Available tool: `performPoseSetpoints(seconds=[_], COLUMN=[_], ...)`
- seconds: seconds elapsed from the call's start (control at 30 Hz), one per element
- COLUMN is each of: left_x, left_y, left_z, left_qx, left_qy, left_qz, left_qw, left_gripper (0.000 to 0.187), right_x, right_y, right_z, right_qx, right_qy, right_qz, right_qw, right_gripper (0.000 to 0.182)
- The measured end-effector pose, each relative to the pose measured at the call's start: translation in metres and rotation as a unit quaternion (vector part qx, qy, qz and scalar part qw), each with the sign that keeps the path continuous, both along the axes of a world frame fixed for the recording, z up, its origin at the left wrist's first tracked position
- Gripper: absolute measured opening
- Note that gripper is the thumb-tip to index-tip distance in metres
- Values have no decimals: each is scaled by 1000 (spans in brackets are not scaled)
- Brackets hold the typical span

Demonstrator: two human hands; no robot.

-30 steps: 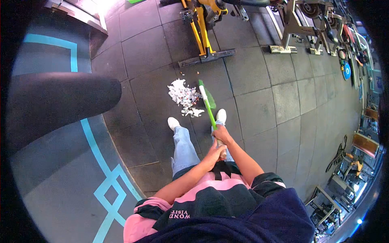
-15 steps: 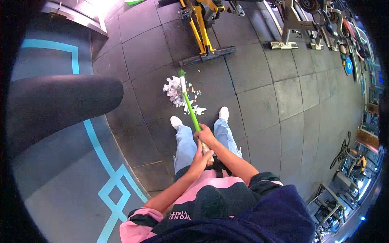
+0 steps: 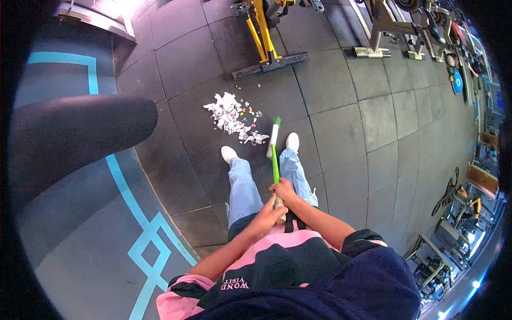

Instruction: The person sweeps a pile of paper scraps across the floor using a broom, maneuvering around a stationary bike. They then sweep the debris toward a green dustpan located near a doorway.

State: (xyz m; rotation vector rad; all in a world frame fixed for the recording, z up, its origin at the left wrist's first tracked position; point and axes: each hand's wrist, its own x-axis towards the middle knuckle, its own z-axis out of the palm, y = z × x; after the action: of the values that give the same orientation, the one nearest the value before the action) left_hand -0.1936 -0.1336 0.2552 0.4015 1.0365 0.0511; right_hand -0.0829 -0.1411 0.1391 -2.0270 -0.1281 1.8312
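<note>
The long green plastic broom handle point(image 3: 275, 162) sits clamped in the curled fingers of both the right hand point(image 3: 285, 190) and left hand point(image 3: 270, 209), its head beyond them beside scattered white paper scraps point(image 3: 232, 117) on grey rubber floor tiles point(image 3: 341, 133).

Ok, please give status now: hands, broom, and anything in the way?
Both hands on broom handle, left hand below right hand. Green broom head beside paper scrap pile. Yellow exercise machine base beyond pile.
</note>
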Motion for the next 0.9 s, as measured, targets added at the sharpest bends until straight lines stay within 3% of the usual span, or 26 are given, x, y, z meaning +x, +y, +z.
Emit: performPoseSetpoints(seconds=[0.03, 0.07, 0.17, 0.3, 0.37, 0.57, 0.63, 0.7, 0.8, 0.9], left_x=[-2, -4, -15, -26, -34, -23, -16, -10, -18, -25], left_y=[4, 6, -7, 23, 20, 9, 13, 17, 12, 15], left_z=[-4, -7, -41, -14, -21, 17, 49, 59, 51, 32], left_qx=[6, 13, 58, 80, 87, 134, 31, 57, 30, -33], left_qy=[19, 38, 102, 99, 118, 102, 30, 50, 49, 33], left_qz=[-3, -7, 4, 44, 3, 37, 76, 49, 91, 110], left_qw=[1000, 999, 993, 991, 989, 985, 996, 996, 994, 993], left_gripper=[76, 75, 76, 71, 74, 74, 80, 81, 81, 79], right_x=[-4, -11, -28, -51, -57, -47, -40, -37, -38, -44], right_y=[0, -1, 11, 33, 40, 43, 38, 36, 32, 20], right_z=[-6, -12, -22, -26, -23, 29, 56, 60, 44, -8], right_qx=[-4, 1, 41, 68, 71, 85, 63, 51, 51, 21], right_qy=[32, 8, 69, 82, 100, 145, 132, 158, 148, 92], right_qz=[-25, -48, -61, -65, -87, -146, -139, -148, -139, -104], right_qw=[999, 999, 995, 992, 989, 975, 979, 975, 978, 990], right_gripper=[43, 26, 14, 14, 17, 45, 54, 49, 30, 32])
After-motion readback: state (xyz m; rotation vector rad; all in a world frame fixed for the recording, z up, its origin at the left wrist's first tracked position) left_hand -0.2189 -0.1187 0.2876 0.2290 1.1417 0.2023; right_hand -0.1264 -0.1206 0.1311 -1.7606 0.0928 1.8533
